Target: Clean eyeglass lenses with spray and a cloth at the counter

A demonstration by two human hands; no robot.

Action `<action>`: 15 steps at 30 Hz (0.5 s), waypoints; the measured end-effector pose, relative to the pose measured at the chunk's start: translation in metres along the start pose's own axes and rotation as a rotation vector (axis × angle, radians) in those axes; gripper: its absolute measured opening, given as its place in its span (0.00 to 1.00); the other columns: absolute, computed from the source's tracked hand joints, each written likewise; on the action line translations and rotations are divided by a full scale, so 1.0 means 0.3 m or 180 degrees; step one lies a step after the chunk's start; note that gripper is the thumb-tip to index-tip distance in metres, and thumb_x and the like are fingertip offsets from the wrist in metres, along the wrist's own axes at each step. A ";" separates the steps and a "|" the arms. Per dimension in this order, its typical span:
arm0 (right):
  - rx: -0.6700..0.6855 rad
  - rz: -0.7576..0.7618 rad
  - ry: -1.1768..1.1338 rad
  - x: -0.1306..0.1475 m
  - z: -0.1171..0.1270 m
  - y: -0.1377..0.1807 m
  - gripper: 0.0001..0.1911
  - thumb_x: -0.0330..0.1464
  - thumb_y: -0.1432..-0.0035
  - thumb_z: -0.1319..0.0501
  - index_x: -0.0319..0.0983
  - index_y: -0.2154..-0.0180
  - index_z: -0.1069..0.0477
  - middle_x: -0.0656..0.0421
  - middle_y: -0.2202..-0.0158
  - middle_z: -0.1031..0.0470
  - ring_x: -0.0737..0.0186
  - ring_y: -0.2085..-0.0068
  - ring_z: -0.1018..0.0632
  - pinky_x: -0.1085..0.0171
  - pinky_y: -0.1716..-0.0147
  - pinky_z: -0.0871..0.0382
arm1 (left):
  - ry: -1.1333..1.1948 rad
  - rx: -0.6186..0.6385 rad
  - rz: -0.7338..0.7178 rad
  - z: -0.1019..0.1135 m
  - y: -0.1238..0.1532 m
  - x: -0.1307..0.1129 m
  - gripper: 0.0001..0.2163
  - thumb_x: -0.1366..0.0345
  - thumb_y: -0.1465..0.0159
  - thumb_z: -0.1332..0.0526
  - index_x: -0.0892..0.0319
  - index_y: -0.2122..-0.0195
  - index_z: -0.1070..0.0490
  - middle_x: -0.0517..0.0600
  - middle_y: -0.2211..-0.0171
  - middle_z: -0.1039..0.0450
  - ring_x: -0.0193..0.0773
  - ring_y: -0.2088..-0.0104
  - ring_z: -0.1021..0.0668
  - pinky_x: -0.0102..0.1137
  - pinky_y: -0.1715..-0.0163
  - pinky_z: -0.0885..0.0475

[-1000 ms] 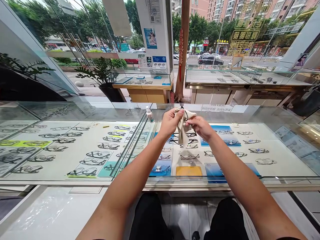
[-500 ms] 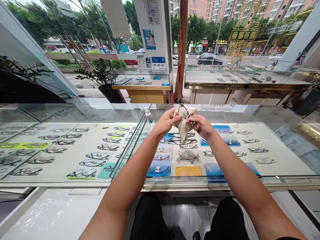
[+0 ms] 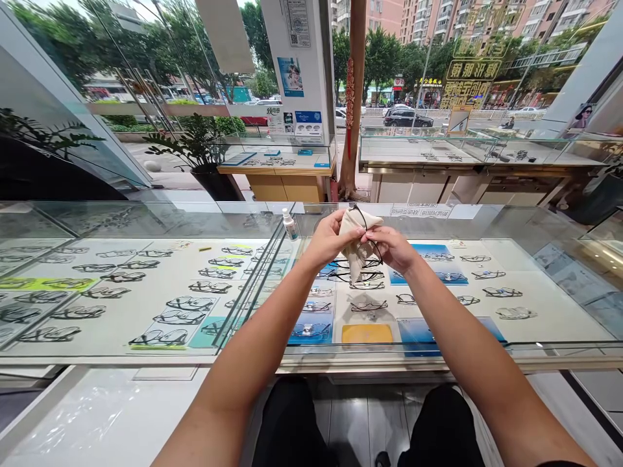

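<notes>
Apparently mid-wipe: my right hand (image 3: 393,249) pinches the black-framed eyeglasses (image 3: 381,254), my left hand (image 3: 331,242) pinches the beige cloth (image 3: 352,224) against them, both above the glass display case (image 3: 559,285). Can't tell how much is wiped; neither's set down yet.

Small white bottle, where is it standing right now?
In the head view, the small white bottle stands left of centre on the glass counter, toward its far edge, just left of the left hand, which holds the beige cloth.
</notes>
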State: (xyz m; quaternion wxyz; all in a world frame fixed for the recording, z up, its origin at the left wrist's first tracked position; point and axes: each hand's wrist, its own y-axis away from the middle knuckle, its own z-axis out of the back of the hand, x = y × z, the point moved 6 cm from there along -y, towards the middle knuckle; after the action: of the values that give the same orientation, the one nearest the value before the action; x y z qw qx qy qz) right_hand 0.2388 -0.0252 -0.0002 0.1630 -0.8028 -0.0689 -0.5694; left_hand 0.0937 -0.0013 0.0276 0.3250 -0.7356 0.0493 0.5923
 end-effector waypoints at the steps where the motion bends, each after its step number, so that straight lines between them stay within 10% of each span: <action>1: 0.0039 -0.0013 -0.0012 -0.004 -0.001 0.001 0.19 0.45 0.55 0.18 0.37 0.71 0.15 0.57 0.69 0.21 0.64 0.66 0.27 0.65 0.66 0.32 | -0.0022 -0.0029 -0.0011 0.000 0.000 -0.001 0.26 0.51 0.45 0.16 0.61 0.55 0.21 0.51 0.66 0.16 0.38 0.67 0.17 0.30 0.63 0.22; 15: 0.0196 -0.0127 0.0282 -0.024 0.004 0.006 0.27 0.53 0.56 0.15 0.39 0.66 0.14 0.56 0.64 0.19 0.60 0.60 0.24 0.61 0.55 0.31 | -0.0027 -0.0471 0.0047 -0.004 0.009 -0.005 0.27 0.44 0.48 0.17 0.60 0.61 0.21 0.47 0.71 0.19 0.35 0.73 0.20 0.29 0.70 0.25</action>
State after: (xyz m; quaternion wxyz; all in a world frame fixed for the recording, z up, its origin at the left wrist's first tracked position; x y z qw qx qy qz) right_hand 0.2379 -0.0259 -0.0076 0.1792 -0.7698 -0.0951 -0.6052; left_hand 0.0932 -0.0045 0.0279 0.2657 -0.7547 0.0095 0.5998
